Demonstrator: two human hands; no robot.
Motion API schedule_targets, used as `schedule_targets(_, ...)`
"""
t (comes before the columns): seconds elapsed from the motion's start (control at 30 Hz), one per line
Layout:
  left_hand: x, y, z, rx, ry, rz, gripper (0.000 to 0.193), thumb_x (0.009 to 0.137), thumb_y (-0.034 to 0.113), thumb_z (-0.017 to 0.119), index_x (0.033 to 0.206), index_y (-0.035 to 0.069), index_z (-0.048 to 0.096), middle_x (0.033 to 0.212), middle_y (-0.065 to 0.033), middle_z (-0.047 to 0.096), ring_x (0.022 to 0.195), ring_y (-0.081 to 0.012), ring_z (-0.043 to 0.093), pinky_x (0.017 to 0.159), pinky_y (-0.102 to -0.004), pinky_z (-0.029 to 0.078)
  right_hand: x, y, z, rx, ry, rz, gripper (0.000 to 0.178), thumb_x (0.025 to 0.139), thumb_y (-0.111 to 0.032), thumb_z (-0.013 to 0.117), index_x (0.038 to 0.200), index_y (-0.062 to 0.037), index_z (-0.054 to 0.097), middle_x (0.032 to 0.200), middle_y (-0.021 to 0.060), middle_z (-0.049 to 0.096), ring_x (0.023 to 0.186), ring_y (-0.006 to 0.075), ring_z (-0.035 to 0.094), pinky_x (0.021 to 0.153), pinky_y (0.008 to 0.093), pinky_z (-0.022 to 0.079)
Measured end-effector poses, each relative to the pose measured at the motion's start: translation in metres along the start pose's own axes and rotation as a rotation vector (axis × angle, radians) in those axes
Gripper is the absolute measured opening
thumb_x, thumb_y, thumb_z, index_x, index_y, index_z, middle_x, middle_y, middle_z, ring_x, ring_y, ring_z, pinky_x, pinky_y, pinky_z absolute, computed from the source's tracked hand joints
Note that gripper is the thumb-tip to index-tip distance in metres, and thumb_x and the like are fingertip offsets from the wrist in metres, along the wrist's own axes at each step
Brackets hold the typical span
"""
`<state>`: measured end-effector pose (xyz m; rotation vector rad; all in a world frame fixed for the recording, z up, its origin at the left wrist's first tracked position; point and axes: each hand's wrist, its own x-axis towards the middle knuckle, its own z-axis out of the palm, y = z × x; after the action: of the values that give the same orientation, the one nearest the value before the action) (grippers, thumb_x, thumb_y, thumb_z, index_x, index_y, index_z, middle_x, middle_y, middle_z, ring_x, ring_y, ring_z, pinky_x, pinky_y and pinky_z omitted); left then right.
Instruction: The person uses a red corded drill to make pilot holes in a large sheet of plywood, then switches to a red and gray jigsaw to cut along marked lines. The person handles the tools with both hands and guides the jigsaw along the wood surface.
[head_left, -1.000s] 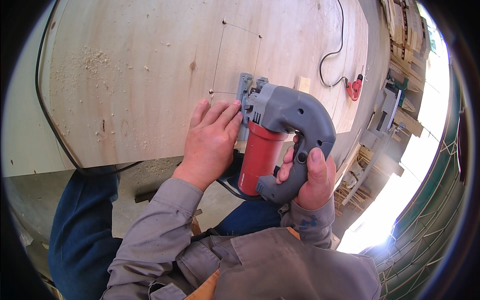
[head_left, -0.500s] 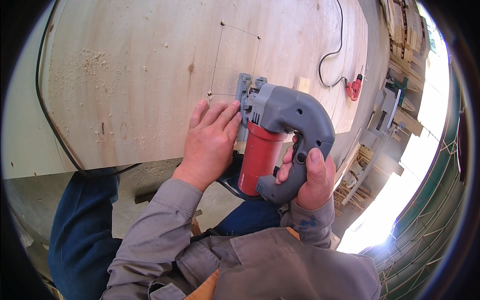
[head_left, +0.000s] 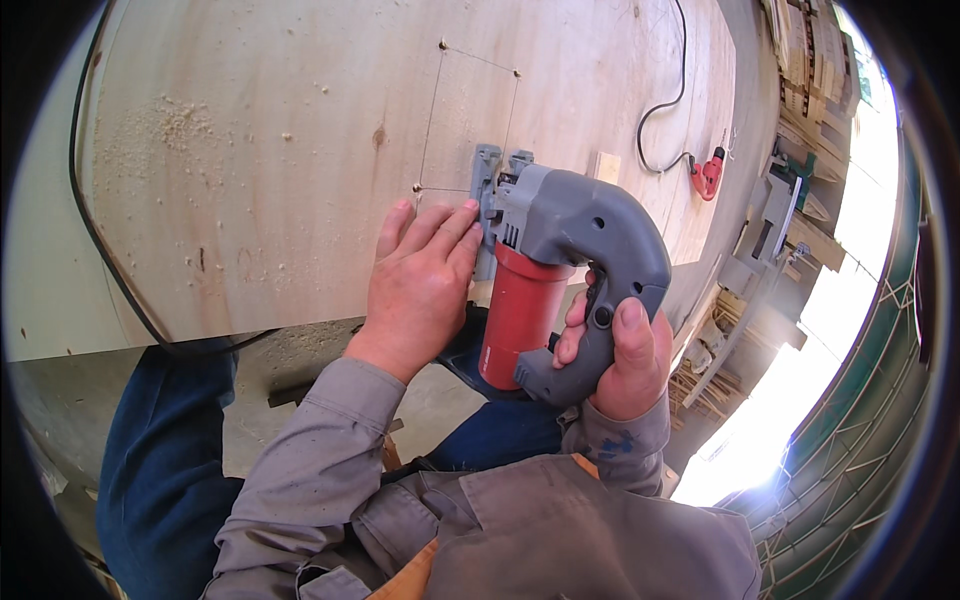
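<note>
My right hand (head_left: pixel 632 360) is wrapped round the grey handle of a red and grey jigsaw (head_left: pixel 590 225), thumb near the button on the grip. The saw's metal base plate (head_left: pixel 484 170) rests on a pale wooden board (head_left: pixel 300 130), by the lower right corner of a pencilled rectangle with small holes at its corners. On the board, my left hand (head_left: pixel 425 275) lies flat with fingers stretched forward, the fingertips against the base plate's left side. The saw's body hides the blade.
Sawdust (head_left: pixel 180 122) is scattered at the board's left. A black cord (head_left: pixel 100 235) runs over that side. A red drill (head_left: pixel 709 175) with its cord lies at the right edge, near a small wood block (head_left: pixel 606 166). Timber stacks (head_left: pixel 800 50) stand beyond.
</note>
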<state>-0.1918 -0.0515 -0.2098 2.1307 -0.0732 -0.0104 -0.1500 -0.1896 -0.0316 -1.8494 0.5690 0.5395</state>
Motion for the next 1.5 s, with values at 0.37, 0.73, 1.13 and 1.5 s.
schedule_targets(0.37,0.0007,0.0002,0.0003,0.006,0.005,-0.003,0.054,0.069,0.007,0.076,0.123,0.004,0.071,0.144,-0.0064,0.064,0.128,-0.0249,0.058,0.120,-0.0523,0.033,0.0012,0.0022,-0.0023,0.013,0.003,-0.008,0.064,0.101,-0.047,0.061,0.133,0.0077,0.050,0.098,0.0154,0.064,0.068,0.0202,0.068,0.061,0.0350,0.059)
schedule_targets(0.73,0.0024,0.0003,0.0001,0.006,0.008,-0.006,0.054,0.069,0.006,0.076,0.123,0.005,0.071,0.143,-0.0062,0.064,0.127,-0.0249,0.059,0.120,-0.0523,0.033,0.0021,-0.0028,0.0021,0.050,0.013,0.015,0.058,0.098,-0.048,0.066,0.122,0.0045,0.056,0.099,0.0113,0.064,0.071,0.0166,0.065,0.064,0.0315,0.055)
schedule_targets(1.13,0.0037,0.0008,0.0001,0.006,0.010,-0.015,0.054,0.069,0.006,0.077,0.123,0.005,0.071,0.144,-0.0055,0.064,0.127,-0.0244,0.059,0.120,-0.0523,0.032,0.0049,-0.0013,-0.0025,0.020,-0.014,-0.010,0.064,0.102,-0.046,0.061,0.134,0.0079,0.049,0.098,0.0155,0.063,0.068,0.0199,0.067,0.062,0.0345,0.059)
schedule_targets(1.5,0.0049,0.0010,0.0011,-0.001,0.015,-0.023,0.055,0.068,0.007,0.077,0.123,0.006,0.071,0.144,-0.0043,0.063,0.128,-0.0243,0.058,0.120,-0.0524,0.033,0.0061,-0.0031,-0.0031,-0.004,-0.014,-0.011,0.066,0.101,-0.048,0.062,0.134,0.0078,0.049,0.098,0.0155,0.064,0.068,0.0195,0.068,0.062,0.0340,0.059)
